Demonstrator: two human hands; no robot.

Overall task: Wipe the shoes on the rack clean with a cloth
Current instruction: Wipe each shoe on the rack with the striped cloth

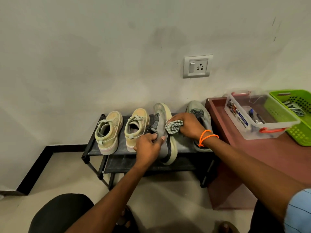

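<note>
— What do we have closest to us?

— Our two bare forearms reaching forward over a pale floor. Our left hand [148,145] is clamped around the heel end of a grey shoe [164,132], thumb pressed on its side, laces bunched at the fingers. The shoe is tipped onto its side at the front edge of the black rack [94,148], its cream sole facing right.

— And the right?

— Our right hand [186,126], with an orange cord bracelet [206,137] at the wrist, grips a wadded striped cloth [173,126] and presses it against the shoe's grey upper, near the middle.

— What else sits on the top shelf?

— To the left, a pair of tan sneakers [122,130] standing upright, heels toward us, side by side. To the right, partly behind our right hand, a second grey shoe [199,113] lies toe toward the wall. The shelf below looks bare, though it is dark and we cannot be sure.

— Farther off?

— Beside the rack, a reddish-brown table [252,148] carries a clear plastic box [235,115] with red latches, and a green basket [296,132] touches it. On the wall [84,47] behind, a switch-and-socket plate [197,66].
</note>
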